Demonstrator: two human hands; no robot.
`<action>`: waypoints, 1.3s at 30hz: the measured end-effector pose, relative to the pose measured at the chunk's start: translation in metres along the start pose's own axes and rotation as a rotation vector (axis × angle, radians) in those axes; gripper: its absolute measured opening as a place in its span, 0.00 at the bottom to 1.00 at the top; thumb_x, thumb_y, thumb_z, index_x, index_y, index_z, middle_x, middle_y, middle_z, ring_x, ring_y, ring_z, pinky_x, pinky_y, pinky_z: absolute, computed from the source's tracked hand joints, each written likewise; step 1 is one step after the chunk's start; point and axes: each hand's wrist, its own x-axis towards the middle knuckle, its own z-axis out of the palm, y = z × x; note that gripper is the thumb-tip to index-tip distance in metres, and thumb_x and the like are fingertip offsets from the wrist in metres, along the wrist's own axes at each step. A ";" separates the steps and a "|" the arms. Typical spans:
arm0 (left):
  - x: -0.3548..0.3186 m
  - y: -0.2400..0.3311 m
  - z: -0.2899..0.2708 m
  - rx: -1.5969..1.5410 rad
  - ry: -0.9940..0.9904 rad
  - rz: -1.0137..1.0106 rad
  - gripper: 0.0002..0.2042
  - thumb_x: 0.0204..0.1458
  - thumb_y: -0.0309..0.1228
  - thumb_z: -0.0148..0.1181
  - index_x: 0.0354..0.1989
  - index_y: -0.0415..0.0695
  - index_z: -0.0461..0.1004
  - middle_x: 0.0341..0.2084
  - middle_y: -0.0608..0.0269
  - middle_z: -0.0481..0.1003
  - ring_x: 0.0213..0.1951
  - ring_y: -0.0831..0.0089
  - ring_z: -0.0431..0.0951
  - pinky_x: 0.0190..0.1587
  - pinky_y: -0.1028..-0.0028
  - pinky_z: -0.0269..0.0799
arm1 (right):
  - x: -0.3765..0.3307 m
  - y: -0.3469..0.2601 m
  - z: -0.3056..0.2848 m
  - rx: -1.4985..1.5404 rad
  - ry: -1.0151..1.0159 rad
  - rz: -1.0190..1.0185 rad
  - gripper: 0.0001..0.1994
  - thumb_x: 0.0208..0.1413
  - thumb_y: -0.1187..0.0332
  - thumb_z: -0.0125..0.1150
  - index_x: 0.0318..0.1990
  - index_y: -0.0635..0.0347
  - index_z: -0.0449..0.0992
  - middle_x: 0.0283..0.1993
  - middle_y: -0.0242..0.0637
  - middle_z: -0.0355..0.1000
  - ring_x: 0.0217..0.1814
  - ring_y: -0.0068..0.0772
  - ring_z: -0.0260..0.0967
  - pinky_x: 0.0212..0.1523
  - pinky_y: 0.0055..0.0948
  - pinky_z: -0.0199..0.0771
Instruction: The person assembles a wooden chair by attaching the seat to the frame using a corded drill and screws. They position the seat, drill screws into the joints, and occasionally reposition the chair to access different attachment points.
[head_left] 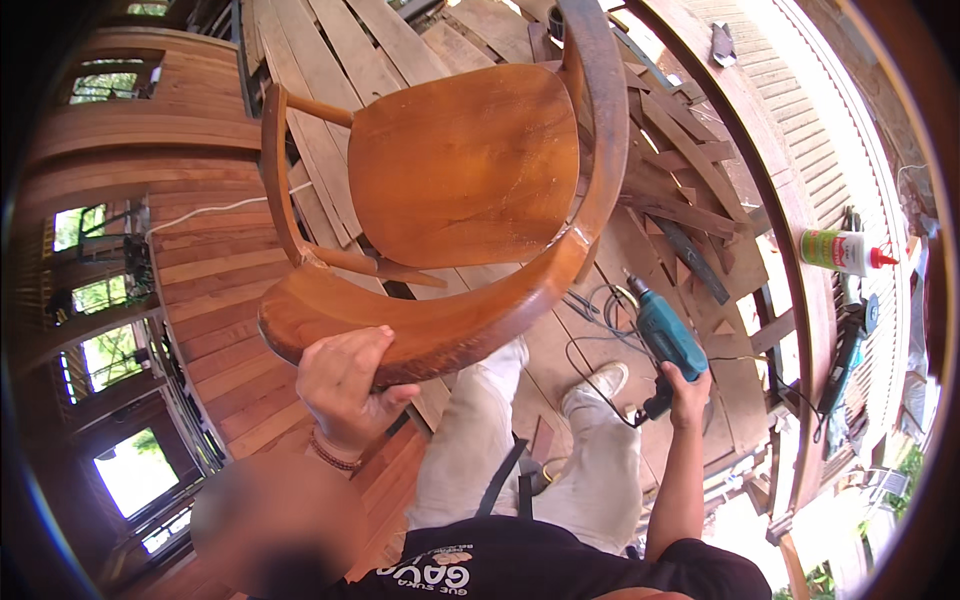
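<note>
- One black shirt (590, 560) at 6 o'clock lies nearest the viewpoint, with pale trousers (462, 450) just beyond it.
- Left hand (345, 385), 8 o'clock: closed on the curved backrest of the chair, fingers over the upper face, thumb at the near edge. A beaded bracelet (335, 453) encircles the wrist.
- Right hand (687, 392), 4 o'clock: wrapped around the grip of the teal drill (668, 328), its bit directed toward 11 o'clock.
- Wooden chair (465, 165): centre to 12 o'clock, backrest toward the person, seat beyond.
- Looped cable (612, 312): 3 o'clock, between chair and drill.
- Wood offcuts (682, 212): heaped at 2 o'clock.
- White bottle (845, 251) with red cap: near 3 o'clock, at the wooden ledge (812, 310); teal power tool (849, 355) nearby.
- Reddish-brown boards (225, 325): 9 o'clock; bright window opening (137, 472) farther out at 8 o'clock.
</note>
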 end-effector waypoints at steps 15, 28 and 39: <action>0.059 -0.107 -0.027 -0.551 -1.008 0.007 0.36 0.31 0.40 0.75 0.56 0.45 0.75 0.55 0.55 0.74 0.57 0.58 0.75 0.58 0.54 0.71 | -0.082 0.052 0.061 -0.790 0.084 0.232 0.31 0.41 0.55 0.74 0.55 0.55 0.74 0.46 0.53 0.78 0.52 0.54 0.75 0.50 0.42 0.75; 0.040 -0.194 -0.033 -0.498 -0.976 0.019 0.25 0.35 0.35 0.73 0.47 0.51 0.80 0.49 0.65 0.78 0.55 0.60 0.76 0.63 0.50 0.63 | -0.137 0.087 0.061 -1.008 0.035 0.420 0.30 0.42 0.56 0.74 0.54 0.56 0.74 0.45 0.53 0.78 0.52 0.54 0.75 0.50 0.42 0.74; -0.036 -0.196 -0.010 -0.549 -0.336 -0.328 0.27 0.42 0.32 0.73 0.52 0.40 0.73 0.53 0.52 0.73 0.60 0.53 0.71 0.63 0.58 0.65 | -0.155 0.111 0.076 -1.065 0.008 0.364 0.30 0.42 0.57 0.74 0.54 0.57 0.74 0.45 0.51 0.78 0.51 0.53 0.76 0.50 0.42 0.74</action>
